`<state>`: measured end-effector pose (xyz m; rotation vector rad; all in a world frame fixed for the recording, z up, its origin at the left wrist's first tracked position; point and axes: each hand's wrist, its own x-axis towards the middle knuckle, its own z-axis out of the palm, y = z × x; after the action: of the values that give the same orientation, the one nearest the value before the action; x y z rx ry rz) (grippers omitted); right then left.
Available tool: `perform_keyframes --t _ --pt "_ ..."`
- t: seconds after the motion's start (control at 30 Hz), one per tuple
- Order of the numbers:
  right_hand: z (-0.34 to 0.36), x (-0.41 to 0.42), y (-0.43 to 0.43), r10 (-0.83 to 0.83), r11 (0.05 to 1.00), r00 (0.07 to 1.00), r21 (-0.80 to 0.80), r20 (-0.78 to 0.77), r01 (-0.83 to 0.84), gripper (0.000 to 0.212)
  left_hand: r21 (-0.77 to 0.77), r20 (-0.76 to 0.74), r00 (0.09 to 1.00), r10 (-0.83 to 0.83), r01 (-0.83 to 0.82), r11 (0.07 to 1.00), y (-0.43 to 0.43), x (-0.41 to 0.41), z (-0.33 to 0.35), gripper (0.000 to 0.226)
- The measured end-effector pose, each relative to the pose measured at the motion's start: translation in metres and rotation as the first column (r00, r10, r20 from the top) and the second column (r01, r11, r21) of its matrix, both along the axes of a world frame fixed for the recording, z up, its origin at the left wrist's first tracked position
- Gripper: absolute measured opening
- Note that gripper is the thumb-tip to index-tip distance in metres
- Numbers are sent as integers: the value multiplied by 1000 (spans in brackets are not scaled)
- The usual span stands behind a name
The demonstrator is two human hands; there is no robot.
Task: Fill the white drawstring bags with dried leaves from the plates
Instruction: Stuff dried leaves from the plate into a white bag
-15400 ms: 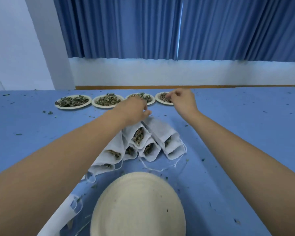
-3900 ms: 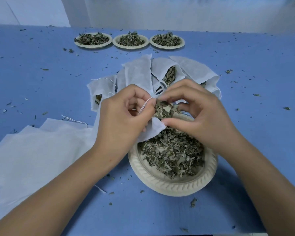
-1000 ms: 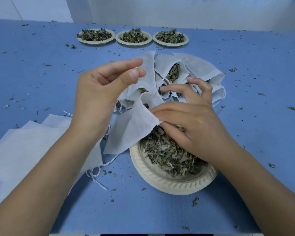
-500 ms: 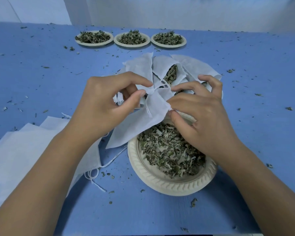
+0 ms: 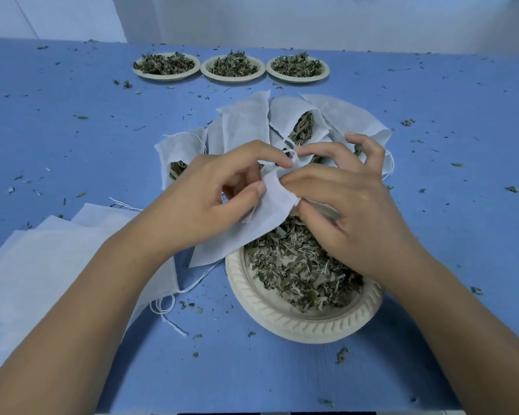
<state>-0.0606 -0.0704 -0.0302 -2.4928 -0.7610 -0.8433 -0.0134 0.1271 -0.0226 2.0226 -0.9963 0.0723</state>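
An empty white drawstring bag [image 5: 246, 232] hangs flat over the far left rim of a cream plate [image 5: 300, 323] heaped with dried leaves [image 5: 294, 265]. My left hand [image 5: 210, 202] pinches the bag's top edge between thumb and fingers. My right hand [image 5: 345, 205] pinches the same edge from the right, above the leaves. Behind both hands lies a fan of filled white bags [image 5: 300, 121] with leaves showing at their mouths.
Three more plates of dried leaves [image 5: 231, 67] stand in a row at the far side of the blue table [image 5: 72, 130]. A stack of flat empty bags [image 5: 36, 265] lies at the near left with loose strings. Leaf crumbs are scattered over the table.
My left hand came down from above and took hold of the bag's top edge. Both hands have closed together at the bag's mouth and moved slightly nearer.
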Motion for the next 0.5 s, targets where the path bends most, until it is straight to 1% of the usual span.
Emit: perform_keyframes --t 0.13,0.2,0.27,0.37,0.43,0.5 --pt "-1 -1 1 3 1000 1000 25 7 -3 24 7 2 999 -49 49 999 0 -1 1 37" --pt "-1 -2 2 24 999 999 22 21 -24 24 3 2 999 -48 48 999 -2 -2 0 31" --pt "-1 -2 2 52 999 998 10 35 -53 24 -8 25 999 -40 40 999 -5 -4 0 20" --pt "1 -3 3 77 997 997 -14 29 -77 25 -36 43 999 -20 21 999 -6 -5 0 15" --pt "4 -4 3 87 995 996 -41 15 -86 24 -86 -19 999 -27 25 996 -6 -7 1 11" --pt "4 -4 3 92 993 996 -82 18 -90 21 -159 -133 991 -36 15 987 -7 -10 3 17"
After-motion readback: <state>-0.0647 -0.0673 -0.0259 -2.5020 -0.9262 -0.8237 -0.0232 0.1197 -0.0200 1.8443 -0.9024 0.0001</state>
